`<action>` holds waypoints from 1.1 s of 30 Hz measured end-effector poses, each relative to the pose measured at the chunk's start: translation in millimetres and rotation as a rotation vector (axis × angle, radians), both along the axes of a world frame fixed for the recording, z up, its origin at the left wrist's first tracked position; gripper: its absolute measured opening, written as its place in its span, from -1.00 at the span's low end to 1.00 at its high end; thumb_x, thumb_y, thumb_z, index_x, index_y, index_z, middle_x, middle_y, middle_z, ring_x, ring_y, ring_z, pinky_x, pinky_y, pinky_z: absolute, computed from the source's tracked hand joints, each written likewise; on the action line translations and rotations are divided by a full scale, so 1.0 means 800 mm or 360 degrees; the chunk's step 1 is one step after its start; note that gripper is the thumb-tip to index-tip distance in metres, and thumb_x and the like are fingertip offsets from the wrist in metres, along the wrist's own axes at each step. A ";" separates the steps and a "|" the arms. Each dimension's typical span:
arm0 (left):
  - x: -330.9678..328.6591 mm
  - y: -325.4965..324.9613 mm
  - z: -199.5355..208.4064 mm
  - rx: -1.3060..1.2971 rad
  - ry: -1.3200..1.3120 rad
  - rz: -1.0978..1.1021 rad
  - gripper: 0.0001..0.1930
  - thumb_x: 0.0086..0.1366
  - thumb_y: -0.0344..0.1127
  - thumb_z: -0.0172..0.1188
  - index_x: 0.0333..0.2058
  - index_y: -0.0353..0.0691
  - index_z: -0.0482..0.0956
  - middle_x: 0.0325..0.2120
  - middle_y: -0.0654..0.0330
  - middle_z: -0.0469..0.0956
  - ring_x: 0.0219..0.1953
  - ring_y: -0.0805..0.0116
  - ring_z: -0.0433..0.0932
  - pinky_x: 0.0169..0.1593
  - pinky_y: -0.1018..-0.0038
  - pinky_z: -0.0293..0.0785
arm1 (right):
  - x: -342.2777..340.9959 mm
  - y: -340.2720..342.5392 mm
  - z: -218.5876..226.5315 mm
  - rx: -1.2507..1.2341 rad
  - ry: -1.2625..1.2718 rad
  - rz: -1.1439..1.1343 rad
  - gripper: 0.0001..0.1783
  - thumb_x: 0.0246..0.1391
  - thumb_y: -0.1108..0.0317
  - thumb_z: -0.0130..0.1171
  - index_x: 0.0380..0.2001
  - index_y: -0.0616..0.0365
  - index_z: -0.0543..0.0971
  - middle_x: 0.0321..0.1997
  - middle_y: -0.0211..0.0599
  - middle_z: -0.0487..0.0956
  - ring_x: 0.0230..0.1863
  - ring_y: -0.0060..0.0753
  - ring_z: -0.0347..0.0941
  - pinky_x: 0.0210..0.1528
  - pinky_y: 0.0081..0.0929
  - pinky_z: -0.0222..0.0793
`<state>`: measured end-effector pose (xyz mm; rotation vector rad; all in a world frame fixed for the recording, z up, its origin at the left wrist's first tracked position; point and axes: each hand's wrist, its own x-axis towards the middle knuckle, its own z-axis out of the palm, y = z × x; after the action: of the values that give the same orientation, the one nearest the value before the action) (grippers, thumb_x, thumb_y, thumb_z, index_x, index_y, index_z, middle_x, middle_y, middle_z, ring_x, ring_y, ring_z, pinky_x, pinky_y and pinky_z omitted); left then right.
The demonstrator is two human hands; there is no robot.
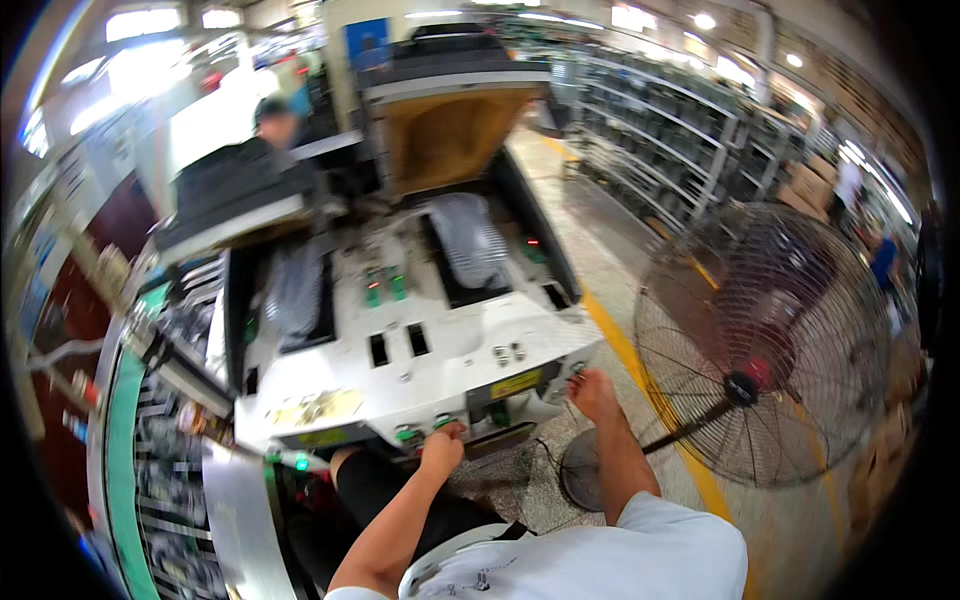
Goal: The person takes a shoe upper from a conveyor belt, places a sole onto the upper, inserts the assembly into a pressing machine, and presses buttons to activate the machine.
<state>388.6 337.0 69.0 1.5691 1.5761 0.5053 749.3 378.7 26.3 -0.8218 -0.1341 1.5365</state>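
Observation:
A white machine (480,340) with two stations stands in front of me. My left hand (442,447) is closed, its fingers curled at a green button (443,421) on the machine's front edge. Beside it on the left is another green button (408,435). My right hand (594,394) is also closed, fingertips against a round button (577,370) at the right front corner. In neither hand can I see a held object. Ribbed, clear pads (468,240) lie in both stations. The right lid (455,120) stands raised, showing a brown inside; the left lid (240,195) is tilted up too.
A large caged fan (765,345) stands close by my right arm. To my left runs a green-edged rack (128,440) of dark parts. Metal shelving (650,120) lines the far right. Beyond the left lid is another person (275,122). Yellow lines (620,335) mark the floor.

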 end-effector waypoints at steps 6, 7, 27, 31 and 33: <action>-0.169 -0.099 -0.048 0.0395 -0.0428 0.0446 -0.81 0.19 -0.31 0.15 -0.30 -0.29 0.62 -0.41 0.01 0.63 -0.34 0.21 0.63 -0.23 0.38 0.51 | -0.164 -0.049 -0.031 -0.0265 -0.0468 0.0925 -0.93 0.03 0.34 0.12 -0.42 0.06 0.47 -0.51 -0.42 0.45 -0.46 -0.45 0.41 -0.46 -0.43 0.35; -0.208 -0.120 -0.062 0.0464 -0.0395 0.0601 -0.82 0.19 -0.33 0.13 -0.31 -0.29 0.62 -0.42 0.03 0.63 -0.35 0.23 0.62 -0.23 0.40 0.51 | -0.206 -0.062 -0.040 -0.0274 -0.0741 0.1094 -0.93 0.03 0.36 0.13 -0.42 0.06 0.47 -0.52 -0.42 0.45 -0.48 -0.48 0.40 -0.47 -0.46 0.34; -0.696 -0.694 0.017 -0.1794 0.1868 0.1929 -0.17 0.13 0.07 0.17 0.33 0.06 0.05 0.36 -0.15 -0.26 0.36 -0.16 -0.10 0.26 -0.05 0.01 | -0.619 -0.201 0.001 0.1782 -0.2655 0.1374 -0.90 -0.30 0.41 0.25 -0.66 0.04 0.50 -0.67 -0.39 0.47 -0.56 -0.29 0.45 -0.49 -0.37 0.37; -0.746 -0.761 -0.065 -0.1710 0.2278 0.2107 -0.21 0.10 0.03 0.19 0.31 0.28 0.08 0.35 -0.16 -0.22 0.22 -0.11 0.14 0.11 0.12 0.22 | -0.628 -0.204 0.007 0.1864 -0.2694 0.1357 -0.89 -0.31 0.40 0.25 -0.67 0.02 0.49 -0.69 -0.39 0.46 -0.57 -0.28 0.44 -0.50 -0.35 0.37; -0.767 -0.718 -0.028 -0.1771 0.1975 0.2138 -0.23 0.08 0.03 0.20 0.29 0.30 0.13 0.34 -0.14 -0.18 0.16 -0.06 0.21 -0.04 0.21 0.33 | -0.623 -0.203 0.009 0.1801 -0.2764 0.1313 -0.88 -0.34 0.40 0.25 -0.70 0.00 0.48 -0.70 -0.40 0.44 -0.58 -0.27 0.44 -0.52 -0.34 0.36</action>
<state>-224.9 -237.5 46.9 -0.4059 2.8829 -0.8441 250.9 216.5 33.1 -0.8977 -2.5457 0.6512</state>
